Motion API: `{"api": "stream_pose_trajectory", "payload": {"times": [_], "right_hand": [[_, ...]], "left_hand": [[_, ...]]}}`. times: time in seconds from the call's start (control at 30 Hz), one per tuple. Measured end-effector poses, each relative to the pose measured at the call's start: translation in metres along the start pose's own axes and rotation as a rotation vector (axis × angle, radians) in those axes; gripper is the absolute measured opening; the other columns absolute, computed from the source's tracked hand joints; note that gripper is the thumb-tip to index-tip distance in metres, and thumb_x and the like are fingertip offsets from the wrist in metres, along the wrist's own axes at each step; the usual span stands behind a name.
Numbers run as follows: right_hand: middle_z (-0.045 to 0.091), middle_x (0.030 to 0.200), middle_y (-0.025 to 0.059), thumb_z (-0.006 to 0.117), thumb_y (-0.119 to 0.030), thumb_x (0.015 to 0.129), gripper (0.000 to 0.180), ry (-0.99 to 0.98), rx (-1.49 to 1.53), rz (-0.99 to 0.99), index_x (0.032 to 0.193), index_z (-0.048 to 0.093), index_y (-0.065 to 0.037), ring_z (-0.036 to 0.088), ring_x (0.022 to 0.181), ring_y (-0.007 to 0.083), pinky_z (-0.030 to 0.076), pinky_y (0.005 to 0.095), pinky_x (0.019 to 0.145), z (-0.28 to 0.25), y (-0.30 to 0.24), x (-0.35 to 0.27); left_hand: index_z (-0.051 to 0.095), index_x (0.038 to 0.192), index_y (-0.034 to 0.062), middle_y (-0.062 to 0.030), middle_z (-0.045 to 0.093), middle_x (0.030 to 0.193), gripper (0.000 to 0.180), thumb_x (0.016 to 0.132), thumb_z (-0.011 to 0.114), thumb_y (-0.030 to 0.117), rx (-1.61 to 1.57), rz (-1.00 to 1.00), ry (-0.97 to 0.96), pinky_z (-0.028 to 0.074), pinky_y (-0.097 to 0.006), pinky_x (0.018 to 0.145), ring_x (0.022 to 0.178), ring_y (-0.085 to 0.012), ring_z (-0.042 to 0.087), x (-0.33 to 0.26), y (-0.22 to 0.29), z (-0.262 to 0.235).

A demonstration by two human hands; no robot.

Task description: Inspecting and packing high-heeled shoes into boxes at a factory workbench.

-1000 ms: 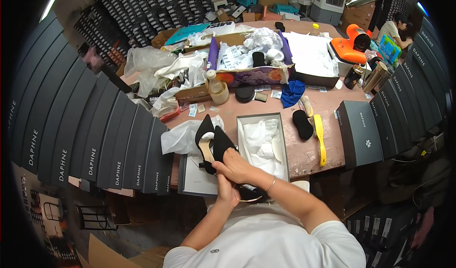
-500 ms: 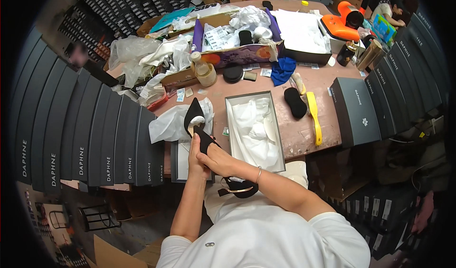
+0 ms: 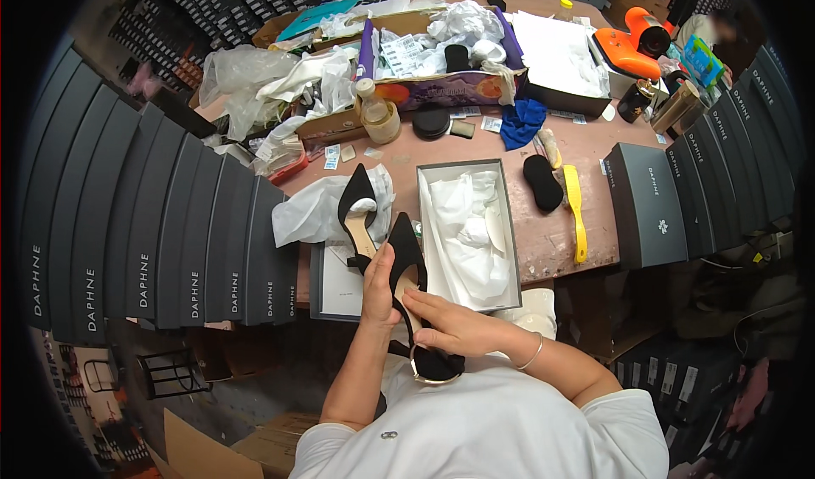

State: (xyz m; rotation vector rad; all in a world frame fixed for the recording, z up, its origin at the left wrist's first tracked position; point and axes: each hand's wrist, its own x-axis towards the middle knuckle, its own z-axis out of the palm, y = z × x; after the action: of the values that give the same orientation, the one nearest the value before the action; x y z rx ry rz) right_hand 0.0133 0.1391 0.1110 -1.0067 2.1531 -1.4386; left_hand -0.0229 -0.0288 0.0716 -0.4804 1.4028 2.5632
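In front of me, my left hand (image 3: 379, 291) is closed around the side of a black pointed-toe shoe (image 3: 407, 246), its beige insole facing up. From the other side, my right hand (image 3: 454, 324) lies across the insole, fingers and thumb against the shoe. The back part, with a gold-coloured trim, hangs near my shirt. A matching black shoe (image 3: 357, 189) lies just left, with white stuffing in its toe and white tissue (image 3: 306, 212) beside it. To the right, an open shoe box (image 3: 516, 267) holds crumpled white paper (image 3: 465, 233).
Dark shoe boxes (image 3: 161, 224) line the left side, and more grey boxes (image 3: 649, 207) stand at the right. A yellow-handled brush (image 3: 576, 216) and a black pad (image 3: 542, 184) lie right of the open box. Behind are a bottle (image 3: 376, 114) and a purple carton (image 3: 441, 93).
The held shoe has moved right and turned so its insole shows. My right hand has shifted from over my left onto the insole. The whole view has shifted slightly.
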Motion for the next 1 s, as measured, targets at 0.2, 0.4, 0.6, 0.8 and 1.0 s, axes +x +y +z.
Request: {"api": "stream_pose_trajectory", "payload": {"times": [0.2,0.4,0.6,0.8,1.0], "right_hand": [[0.069,0.098,0.0183,0.060,-0.026,0.092,0.034,0.000,0.312,0.356,0.114,0.064,0.001,0.067,0.091,0.0329,0.051,0.0343,0.084,-0.048,0.006,-0.015],[0.057,0.122,0.0137,0.056,-0.013,0.081,0.021,0.177,-1.161,0.215,0.098,0.067,-0.008,0.048,0.122,0.0311,0.030,0.0554,0.105,-0.102,0.133,0.010],[0.063,0.101,0.0092,0.060,-0.013,0.080,0.014,0.076,-1.118,0.344,0.090,0.068,-0.007,0.057,0.104,0.0241,0.041,0.0471,0.095,-0.134,0.087,0.019],[0.055,0.076,0.0026,0.062,-0.005,0.088,0.042,0.245,0.464,0.433,0.126,0.044,-0.007,0.055,0.060,0.0086,0.048,0.0234,0.053,-0.087,0.032,-0.018],[0.057,0.075,0.0014,0.064,-0.007,0.089,0.015,0.523,1.163,0.488,0.097,0.052,-0.005,0.056,0.061,0.0078,0.048,0.0221,0.054,0.002,0.057,0.013]], "left_hand": [[0.047,0.130,-0.0011,-0.0175,0.062,0.114,0.070,0.090,0.047,0.057,-0.376,-0.232,-0.277,0.054,-0.039,0.083,0.099,-0.0279,0.064,-0.010,-0.005,-0.012],[0.043,0.131,-0.0039,-0.0225,0.053,0.125,0.081,0.091,0.037,0.066,-0.412,-0.460,-0.311,0.051,-0.050,0.089,0.115,-0.0359,0.054,-0.053,-0.021,-0.003],[0.045,0.125,-0.0013,-0.0167,0.056,0.114,0.077,0.092,0.033,0.067,-0.240,-0.260,-0.096,0.054,-0.037,0.073,0.101,-0.0282,0.060,-0.029,-0.008,-0.007],[0.047,0.126,0.0044,-0.0095,0.056,0.115,0.074,0.088,0.045,0.067,-0.333,-0.091,0.022,0.047,-0.042,0.094,0.108,-0.0228,0.054,-0.028,-0.001,0.040],[0.043,0.126,0.0068,-0.0053,0.054,0.118,0.043,0.095,0.058,0.033,-0.284,-0.006,-0.077,0.043,-0.031,0.093,0.105,-0.0148,0.054,-0.040,-0.061,0.019]]}}
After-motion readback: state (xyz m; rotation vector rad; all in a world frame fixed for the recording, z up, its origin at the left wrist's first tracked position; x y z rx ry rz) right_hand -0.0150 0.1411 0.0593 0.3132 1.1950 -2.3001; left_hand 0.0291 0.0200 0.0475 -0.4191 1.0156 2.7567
